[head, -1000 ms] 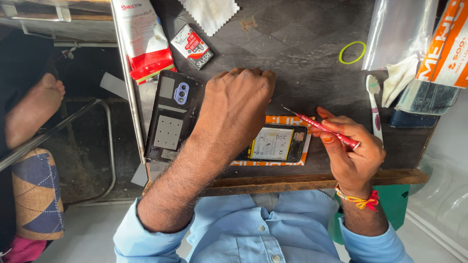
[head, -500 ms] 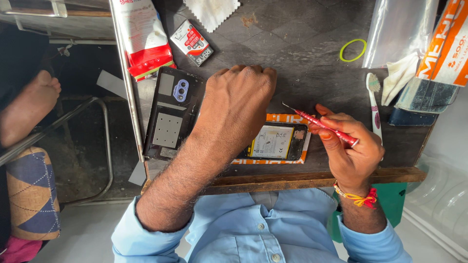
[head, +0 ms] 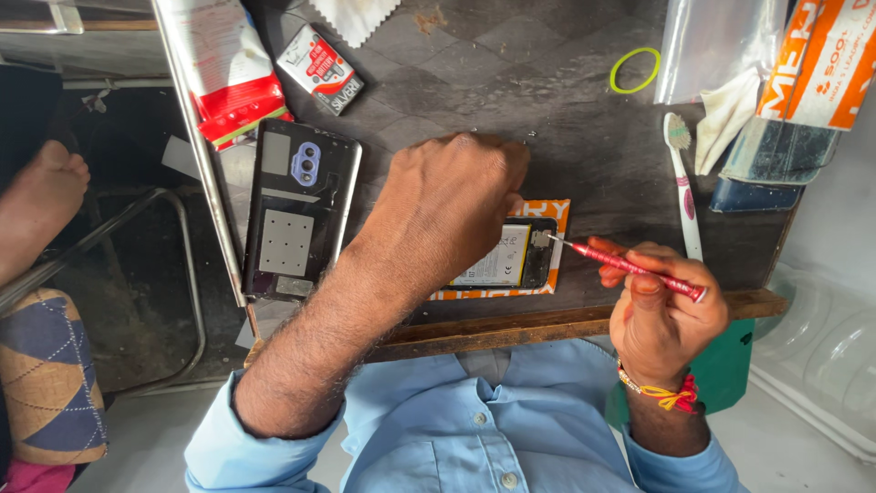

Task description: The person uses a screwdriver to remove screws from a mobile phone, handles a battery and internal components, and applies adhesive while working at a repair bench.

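since a second ago the screwdriver [head: 630,267] tip has dropped from above the phone [head: 511,258] to its right end, and the right hand [head: 662,315] has lowered with it; the left hand [head: 452,205] has barely shifted.

around the work on the dark counter [head: 547,119]: one back cover [head: 297,210] with its camera ring lies left of the phone, well apart from it. one small red-and-black box [head: 319,68] sits above the cover, one white cloth [head: 351,14] at the top edge, one green rubber band [head: 634,70] upper right, one toothbrush [head: 683,183] right of the phone, near the screwdriver. a red-and-white packet [head: 228,82] lies at the counter's left edge. the left forearm crosses over the phone's left part and hides it, so only the right half with the battery shows, resting on an orange-edged card [head: 557,215].

the left hand is clenched into a fist, knuckles up, pressing down at the phone's upper left; what its fingers touch underneath cannot be told. the right hand's grip is closed around the red screwdriver, fingers pinching the shaft, tip touching the phone's right end.
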